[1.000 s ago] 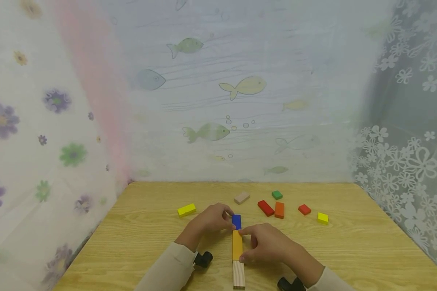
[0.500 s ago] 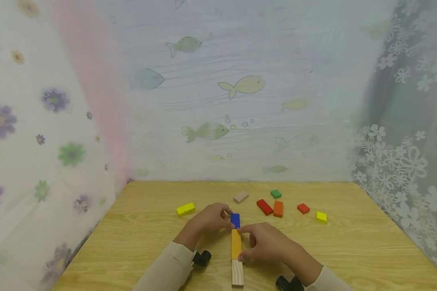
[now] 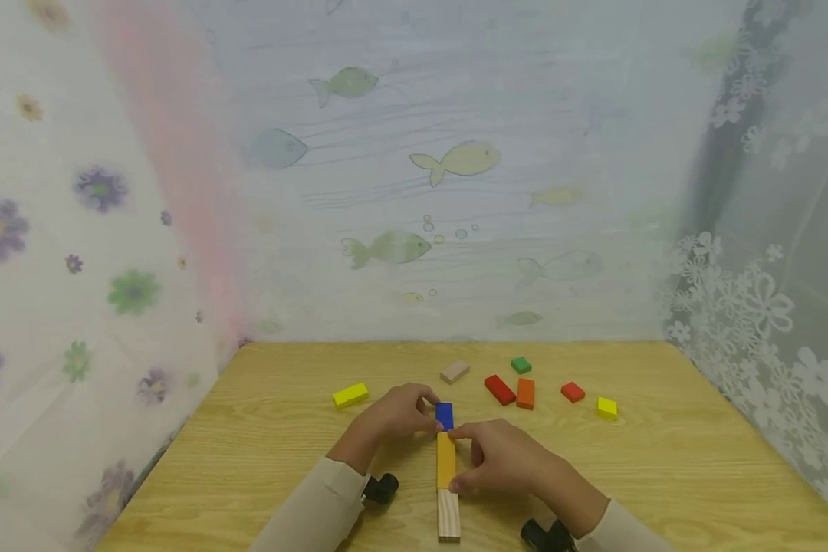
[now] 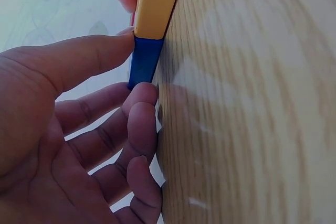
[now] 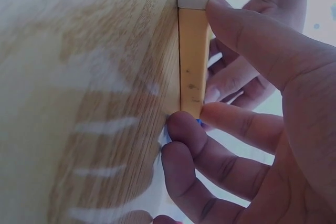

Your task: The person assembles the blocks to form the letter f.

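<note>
Three blocks lie end to end in a straight line on the table. Farthest is a blue block [image 3: 445, 415], then a yellow-orange block [image 3: 446, 460], and nearest a plain wooden block [image 3: 448, 515]. My left hand [image 3: 402, 412] holds the blue block from the left, thumb at its near end and a fingertip at its far end. From the right, my right hand [image 3: 507, 456] spans the yellow-orange block, index fingertip by its far end and thumb at the joint with the wooden block. In the left wrist view the blue block [image 4: 144, 61] meets the yellow-orange one end to end.
Beyond the hands lie a yellow block [image 3: 351, 395], a pale wooden block [image 3: 455, 372], a green block [image 3: 520, 365], a dark red block [image 3: 500, 389] beside an orange block [image 3: 525, 393], a small red block [image 3: 573, 392] and a small yellow block [image 3: 607, 407]. Printed curtains surround the table [image 3: 669, 468].
The head view has shifted slightly, so everything appears a little higher and further left. Both hands and the row of blocks keep the same places relative to each other.
</note>
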`<state>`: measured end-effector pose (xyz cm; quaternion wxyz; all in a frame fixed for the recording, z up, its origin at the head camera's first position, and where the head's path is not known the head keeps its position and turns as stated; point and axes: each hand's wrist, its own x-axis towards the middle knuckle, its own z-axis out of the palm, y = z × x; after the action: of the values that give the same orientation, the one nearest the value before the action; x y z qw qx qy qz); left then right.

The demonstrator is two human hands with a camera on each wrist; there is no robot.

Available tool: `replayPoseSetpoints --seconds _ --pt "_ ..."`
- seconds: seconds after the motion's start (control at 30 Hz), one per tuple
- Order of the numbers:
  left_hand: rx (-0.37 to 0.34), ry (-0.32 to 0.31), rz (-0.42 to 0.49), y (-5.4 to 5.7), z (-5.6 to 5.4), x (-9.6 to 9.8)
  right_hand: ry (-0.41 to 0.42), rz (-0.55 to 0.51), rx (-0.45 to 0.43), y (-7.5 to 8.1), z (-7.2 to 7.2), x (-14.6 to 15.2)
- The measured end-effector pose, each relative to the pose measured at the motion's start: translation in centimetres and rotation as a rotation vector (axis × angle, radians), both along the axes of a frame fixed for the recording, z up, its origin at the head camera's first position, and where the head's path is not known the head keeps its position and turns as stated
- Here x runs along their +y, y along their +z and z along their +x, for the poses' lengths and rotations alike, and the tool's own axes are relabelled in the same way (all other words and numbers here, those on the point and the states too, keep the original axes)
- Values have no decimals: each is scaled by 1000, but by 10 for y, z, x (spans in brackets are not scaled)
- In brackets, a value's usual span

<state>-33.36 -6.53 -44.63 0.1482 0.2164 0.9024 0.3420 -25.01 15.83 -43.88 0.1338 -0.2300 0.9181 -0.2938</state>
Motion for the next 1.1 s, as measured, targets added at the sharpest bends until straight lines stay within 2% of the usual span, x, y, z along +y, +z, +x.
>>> replayPoseSetpoints --seconds 0.33,0.5,0.67,0.93,1.1 --pt "-3 -9 7 -5 1 -3 8 -3 -16 0 2 -1" --pt "2 -11 14 -4 2 -3 21 -15 -3 1 2 0" --pt "24 -19 -9 0 6 -2 26 -15 3 2 2 -1" --pt "35 -20 -31 -3 8 -1 26 -6 7 3 3 -2" --pt "77 -26 -40 -4 12 -2 26 -13 3 4 3 -1"
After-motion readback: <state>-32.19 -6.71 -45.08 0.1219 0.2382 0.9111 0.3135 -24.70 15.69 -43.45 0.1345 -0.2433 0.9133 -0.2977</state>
